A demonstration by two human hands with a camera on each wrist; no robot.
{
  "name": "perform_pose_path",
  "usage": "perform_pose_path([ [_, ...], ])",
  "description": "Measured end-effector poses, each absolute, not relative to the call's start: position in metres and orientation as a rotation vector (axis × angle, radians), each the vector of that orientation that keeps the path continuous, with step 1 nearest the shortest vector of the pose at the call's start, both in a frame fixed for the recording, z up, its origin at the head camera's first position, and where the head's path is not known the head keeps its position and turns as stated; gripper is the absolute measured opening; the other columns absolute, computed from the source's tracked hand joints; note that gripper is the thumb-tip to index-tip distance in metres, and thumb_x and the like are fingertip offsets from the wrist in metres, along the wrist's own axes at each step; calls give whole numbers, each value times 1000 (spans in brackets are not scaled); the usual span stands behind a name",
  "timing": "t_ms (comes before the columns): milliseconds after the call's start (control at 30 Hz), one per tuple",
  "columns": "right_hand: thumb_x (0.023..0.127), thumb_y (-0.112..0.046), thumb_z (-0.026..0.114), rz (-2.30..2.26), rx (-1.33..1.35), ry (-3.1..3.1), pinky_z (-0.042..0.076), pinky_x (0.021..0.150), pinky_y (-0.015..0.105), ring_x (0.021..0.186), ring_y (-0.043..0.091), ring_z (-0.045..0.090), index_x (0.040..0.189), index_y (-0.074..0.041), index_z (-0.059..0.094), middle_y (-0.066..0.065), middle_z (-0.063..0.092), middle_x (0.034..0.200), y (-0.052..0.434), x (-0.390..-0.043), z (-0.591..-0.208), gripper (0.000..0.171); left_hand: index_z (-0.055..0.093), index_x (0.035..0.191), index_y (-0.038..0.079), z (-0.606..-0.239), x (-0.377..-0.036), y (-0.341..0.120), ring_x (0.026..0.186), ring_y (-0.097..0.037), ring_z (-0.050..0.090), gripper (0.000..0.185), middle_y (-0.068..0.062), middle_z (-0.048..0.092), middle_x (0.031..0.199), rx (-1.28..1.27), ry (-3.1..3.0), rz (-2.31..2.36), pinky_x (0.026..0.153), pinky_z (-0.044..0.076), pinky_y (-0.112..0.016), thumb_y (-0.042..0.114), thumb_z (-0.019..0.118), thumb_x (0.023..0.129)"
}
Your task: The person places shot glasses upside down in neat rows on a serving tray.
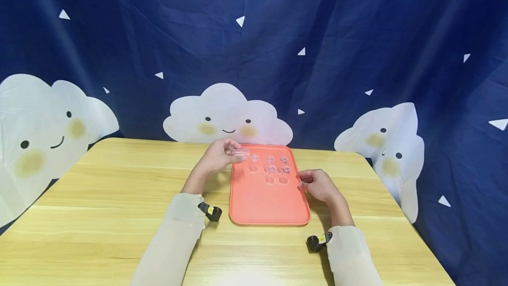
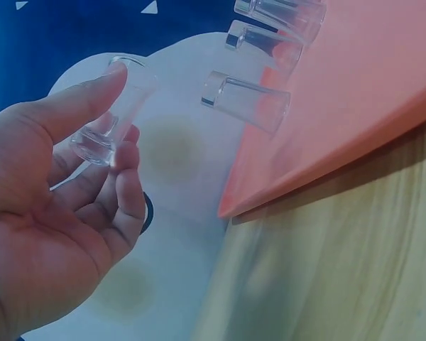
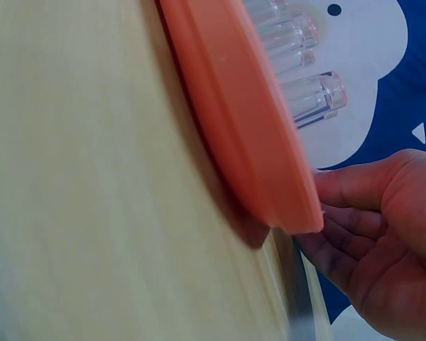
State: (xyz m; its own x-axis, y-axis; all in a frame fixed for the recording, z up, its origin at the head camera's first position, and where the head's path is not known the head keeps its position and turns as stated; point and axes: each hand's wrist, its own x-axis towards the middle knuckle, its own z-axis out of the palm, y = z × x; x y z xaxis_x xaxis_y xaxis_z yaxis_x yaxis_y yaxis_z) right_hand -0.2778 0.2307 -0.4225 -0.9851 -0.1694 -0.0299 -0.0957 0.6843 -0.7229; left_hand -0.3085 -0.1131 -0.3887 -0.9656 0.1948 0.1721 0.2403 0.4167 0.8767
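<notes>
My left hand (image 1: 217, 156) pinches a clear shot glass (image 2: 133, 91) between thumb and fingers, above the back left corner of a coral-red tray (image 1: 263, 206). The glass lies nearly sideways in the head view, its thick base toward the fingers in the left wrist view. Several similar shot glasses (image 1: 284, 160) stand bottom up in rows on the far half of the tray. At the tray's right side, my right hand (image 1: 320, 185) grips the rim, with the thumb (image 3: 348, 188) at the upper edge and the fingers curled below it.
The tray lies on a light wooden table (image 1: 119, 233), near its far edge. Behind hangs a dark blue curtain (image 1: 198, 34) with smiling white clouds and small triangles. A small black camera (image 1: 212, 212) sits on the left wrist, another black camera (image 1: 317, 242) on the right.
</notes>
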Motion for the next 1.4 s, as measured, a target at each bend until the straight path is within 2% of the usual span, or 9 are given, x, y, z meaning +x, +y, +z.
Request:
perform_pose_path([
  [367,94,1,66,-1197,-205,2789,59,86,38,95,23,67,126,2,69,12,73,109,229,-274,-419,32,72,109,8,-388,-308,-112,85,-21,58,34,-5,65,92,-360,-2541,-1668,78,50,-33,8,85,78],
  [500,94,1,66,-1206,-203,2783,59,87,39,96,25,67,126,2,69,14,73,110,229,-274,-419,32,73,110,7,-387,-307,-111,81,-20,56,34,-2,62,86,-383,-2527,-1681,76,48,-32,4,84,78],
  [667,94,0,66,-1211,-192,2782,59,87,38,95,23,66,126,1,70,12,73,109,229,-275,-420,31,72,113,0,-387,-308,-110,76,-19,50,37,-1,54,79,-425,-2519,-1728,68,43,-28,-4,80,77],
  [833,94,1,66,-1208,-204,2780,59,87,39,95,24,66,126,2,70,13,73,109,229,-275,-420,31,73,115,-2,-390,-309,-110,73,-16,48,37,0,54,77,-462,-2522,-1771,63,40,-22,-5,78,79],
  [967,95,0,66,-1208,-203,2778,59,88,39,95,24,66,126,2,70,13,73,109,229,-275,-420,31,74,115,-1,-390,-309,-109,75,-15,51,36,0,59,78,-489,-2528,-1802,63,43,-20,-5,79,80],
  [1133,95,-1,67,-1206,-200,2777,58,89,39,96,24,66,126,1,70,13,73,109,228,-275,-419,31,75,114,2,-391,-309,-109,80,-18,55,37,-4,64,85,-468,-2552,-1765,67,48,-24,-3,82,78],
  [1400,95,-2,66,-1195,-206,2780,58,90,40,98,25,66,127,2,69,14,73,111,228,-275,-418,32,71,105,7,-391,-309,-108,82,-19,55,34,-4,62,89,-400,-2540,-1777,70,49,-27,-4,83,74],
])
